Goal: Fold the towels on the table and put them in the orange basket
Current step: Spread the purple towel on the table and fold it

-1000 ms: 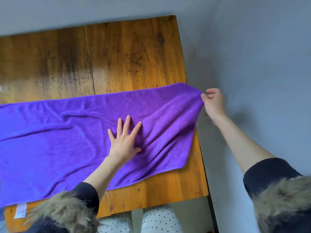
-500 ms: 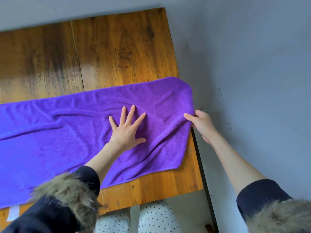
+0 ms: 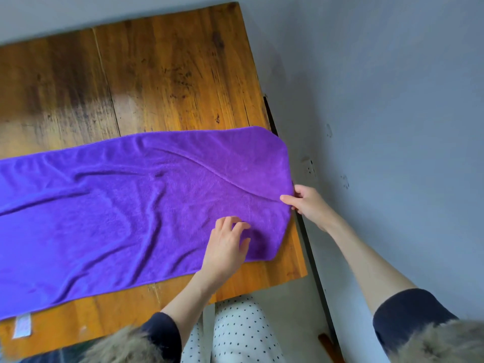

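Here the large purple terry towel [image 3: 125, 205] lies spread lengthwise across the worn wooden table [image 3: 170, 74], so the task looks to be at flattening, before any fold. The right hand [image 3: 306, 203] pinches its right short edge; the left hand [image 3: 225, 247], fingers loosely curled, rests on the near right part, gripping nothing. Next, both right corners probably need taking and carrying left; no orange basket is in view.

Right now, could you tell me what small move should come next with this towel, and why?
Probably grip the near right corner with the left hand: the purple towel lies spread flat and unfolded, the right hand already pinches its right edge, and the left only hovers there.
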Motion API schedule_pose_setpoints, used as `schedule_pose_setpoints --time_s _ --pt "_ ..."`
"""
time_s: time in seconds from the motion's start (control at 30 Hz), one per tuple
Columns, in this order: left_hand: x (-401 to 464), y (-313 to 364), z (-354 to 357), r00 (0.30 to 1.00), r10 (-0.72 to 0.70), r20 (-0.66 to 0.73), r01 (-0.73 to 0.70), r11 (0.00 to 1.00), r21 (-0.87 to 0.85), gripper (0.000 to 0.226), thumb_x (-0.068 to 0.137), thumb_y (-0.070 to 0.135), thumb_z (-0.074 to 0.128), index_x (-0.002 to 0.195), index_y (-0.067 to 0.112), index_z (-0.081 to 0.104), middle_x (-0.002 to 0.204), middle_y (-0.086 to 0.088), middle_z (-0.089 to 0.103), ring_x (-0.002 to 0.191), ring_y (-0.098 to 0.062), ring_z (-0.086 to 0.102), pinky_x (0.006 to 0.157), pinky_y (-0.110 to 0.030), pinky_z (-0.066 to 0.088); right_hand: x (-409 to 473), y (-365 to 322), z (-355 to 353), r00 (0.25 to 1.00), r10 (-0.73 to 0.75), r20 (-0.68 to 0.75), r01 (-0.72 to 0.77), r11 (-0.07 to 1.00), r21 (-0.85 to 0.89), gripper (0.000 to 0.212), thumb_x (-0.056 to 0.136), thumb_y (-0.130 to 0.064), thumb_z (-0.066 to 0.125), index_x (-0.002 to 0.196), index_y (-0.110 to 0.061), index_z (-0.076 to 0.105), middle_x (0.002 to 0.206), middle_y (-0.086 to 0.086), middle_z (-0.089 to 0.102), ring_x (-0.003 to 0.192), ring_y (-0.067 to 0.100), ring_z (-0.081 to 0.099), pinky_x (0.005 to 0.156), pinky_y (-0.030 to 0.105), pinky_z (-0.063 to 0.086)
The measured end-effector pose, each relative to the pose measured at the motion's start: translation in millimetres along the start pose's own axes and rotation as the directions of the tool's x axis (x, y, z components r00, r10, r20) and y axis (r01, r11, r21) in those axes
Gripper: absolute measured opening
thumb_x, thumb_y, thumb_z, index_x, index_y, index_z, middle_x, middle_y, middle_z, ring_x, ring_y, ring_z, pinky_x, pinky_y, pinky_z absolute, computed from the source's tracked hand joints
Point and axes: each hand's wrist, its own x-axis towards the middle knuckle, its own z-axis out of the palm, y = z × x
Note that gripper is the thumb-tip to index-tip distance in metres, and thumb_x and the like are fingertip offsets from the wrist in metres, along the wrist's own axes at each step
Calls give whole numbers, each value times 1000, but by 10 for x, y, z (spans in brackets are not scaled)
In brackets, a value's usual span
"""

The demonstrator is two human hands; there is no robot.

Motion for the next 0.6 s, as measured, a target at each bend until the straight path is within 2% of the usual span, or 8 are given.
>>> schedule_pose_setpoints --time_s 0.03,0.13,0.23,0.37,0.47,0.53,0.6 --pt "-4 22 42 999 2 32 -3 1000 8 33 87 20 59 120 14 59 125 -5 52 116 -28 43 88 -38 43 11 -7 -6 1000 -4 1 4 1000 -14 14 90 -22 58 94 -8 58 77 -2 56 60 4 50 52 13 37" --pt "29 42 103 993 54 105 -65 992 104 46 89 28 56 133 18 47 144 -4 37 130 -25 32 96 -35 42 64 -9 10 999 0 -51 -5 996 -89 17 90 -21 59 101 -10 54 82 0 57 63 10 52 56 20 41" --pt "72 40 124 982 57 183 -107 954 281 65 85 42 60 140 21 33 157 -9 10 144 -29 11 102 -40 38 118 -13 11 992 9 -123 -28 987 -157 15 89 -22 60 96 -11 52 86 2 56 66 12 52 55 22 39" --pt "100 26 154 979 13 206 -96 911 401 70 83 51 57 140 23 30 158 -10 0 146 -29 1 102 -42 31 136 -37 -45 993 4 -115 -39 954 -297 23 89 -33 60 84 -11 54 86 3 60 75 18 56 59 25 39" --pt "85 -3 177 979 20 203 -103 906 410 64 85 43 57 140 23 30 158 -9 -4 146 -27 -2 102 -40 29 72 -11 -101 998 26 -60 -35 989 -144 31 89 -37 60 79 -8 60 85 7 64 80 22 62 67 26 46" --pt "69 -11 175 978 17 208 -98 917 386 64 86 38 57 142 24 29 158 -8 -5 146 -27 -2 104 -40 28 -6 18 -118 999 30 -27 -30 999 17 37 90 -37 59 89 0 64 94 14 66 89 27 64 78 30 50" --pt "63 -9 161 978 10 210 -89 926 368 63 87 36 56 142 25 28 158 -7 -6 146 -25 -3 105 -39 27 -65 58 -115 999 32 -6 -31 997 78 45 91 -35 56 99 9 61 101 21 65 93 31 63 90 38 49"
